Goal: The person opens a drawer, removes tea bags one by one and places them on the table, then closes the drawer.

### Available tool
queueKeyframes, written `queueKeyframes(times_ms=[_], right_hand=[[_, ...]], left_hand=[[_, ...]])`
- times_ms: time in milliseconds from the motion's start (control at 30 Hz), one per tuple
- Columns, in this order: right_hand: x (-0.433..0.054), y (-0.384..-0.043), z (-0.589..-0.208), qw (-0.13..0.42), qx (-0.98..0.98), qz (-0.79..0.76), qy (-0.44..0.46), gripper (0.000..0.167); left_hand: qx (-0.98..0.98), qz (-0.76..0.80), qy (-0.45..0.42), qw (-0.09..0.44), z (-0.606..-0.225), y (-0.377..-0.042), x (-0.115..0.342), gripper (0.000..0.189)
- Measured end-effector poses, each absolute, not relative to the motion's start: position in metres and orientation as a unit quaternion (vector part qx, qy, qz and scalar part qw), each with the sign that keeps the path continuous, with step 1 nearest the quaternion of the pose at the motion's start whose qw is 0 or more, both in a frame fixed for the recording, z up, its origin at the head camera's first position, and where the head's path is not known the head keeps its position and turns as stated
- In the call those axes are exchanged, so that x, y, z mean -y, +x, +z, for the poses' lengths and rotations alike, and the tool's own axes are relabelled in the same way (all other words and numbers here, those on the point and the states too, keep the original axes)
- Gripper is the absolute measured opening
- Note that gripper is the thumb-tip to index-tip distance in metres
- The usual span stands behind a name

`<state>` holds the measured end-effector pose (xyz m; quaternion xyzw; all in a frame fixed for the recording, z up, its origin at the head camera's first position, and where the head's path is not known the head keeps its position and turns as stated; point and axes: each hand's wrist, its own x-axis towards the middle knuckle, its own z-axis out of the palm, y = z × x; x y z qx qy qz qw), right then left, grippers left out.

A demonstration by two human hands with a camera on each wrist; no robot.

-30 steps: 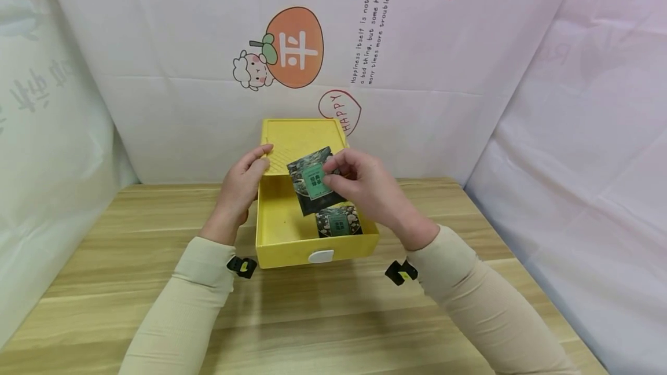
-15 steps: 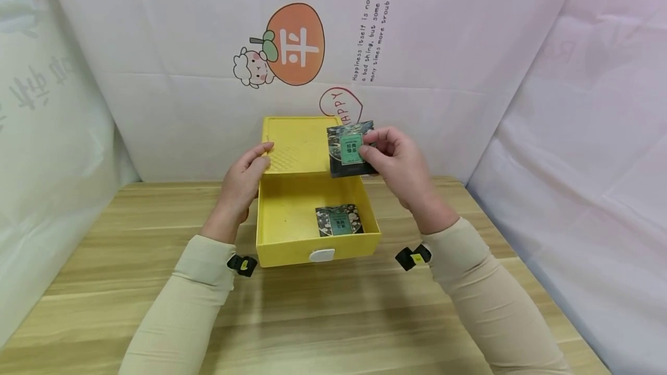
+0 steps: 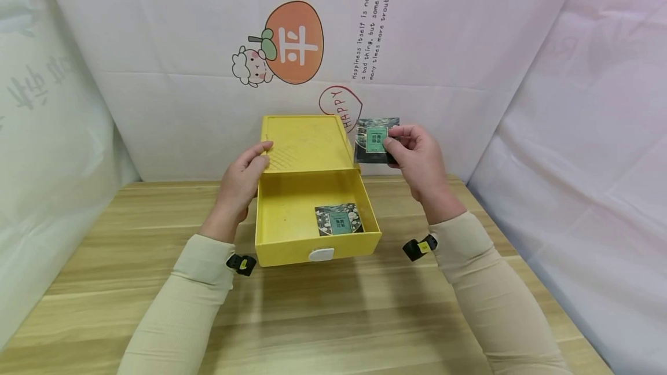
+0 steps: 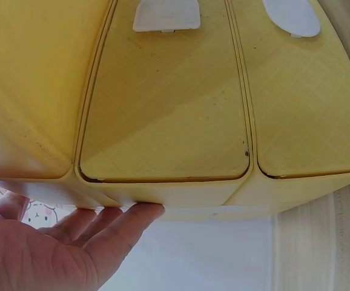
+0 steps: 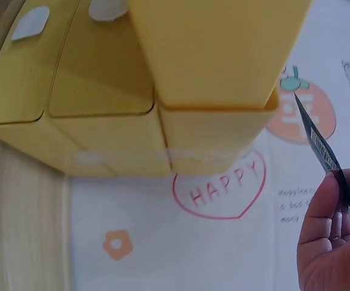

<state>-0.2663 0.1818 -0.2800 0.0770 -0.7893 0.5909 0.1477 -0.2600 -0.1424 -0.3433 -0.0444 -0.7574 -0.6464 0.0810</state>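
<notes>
A yellow drawer cabinet (image 3: 304, 138) stands on the table with its top drawer (image 3: 318, 253) pulled out. One dark sachet with a green label (image 3: 340, 220) lies in the drawer's front right corner. My left hand (image 3: 239, 184) rests on the cabinet's left upper edge, its fingers (image 4: 123, 233) lying fairly straight along the side wall. To the right of the cabinet top, my right hand (image 3: 422, 158) pinches another dark green-labelled sachet (image 3: 372, 140) between thumb and fingers. The right wrist view shows this sachet (image 5: 320, 145) nearly edge-on, apart from the cabinet.
Below the open drawer are more closed drawers (image 4: 166, 103) with white pull tabs (image 4: 166, 15). The cabinet stands on a wood-grain table (image 3: 312, 317), near a printed white sheet (image 3: 198, 120) behind it. White sheets also hang at both sides.
My right hand has carried its sachet from above the drawer, up and to the right, past the cabinet's right edge. The left hand and the sachet in the drawer stay put.
</notes>
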Motion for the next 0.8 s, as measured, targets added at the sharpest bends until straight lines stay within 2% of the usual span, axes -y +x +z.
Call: queueKeyframes(times_ms=[233, 800], right_hand=[[-0.193, -0.281, -0.292, 0.154, 0.785, 0.597, 0.059, 0.030], [-0.207, -0.304, -0.331, 0.130, 0.797, 0.589, 0.031, 0.025]], left_hand=[[0.763, -0.640, -0.045, 0.081, -0.342, -0.259, 0.143, 0.050], [0.764, -0.638, -0.047, 0.082, -0.341, -0.256, 0.143, 0.050]])
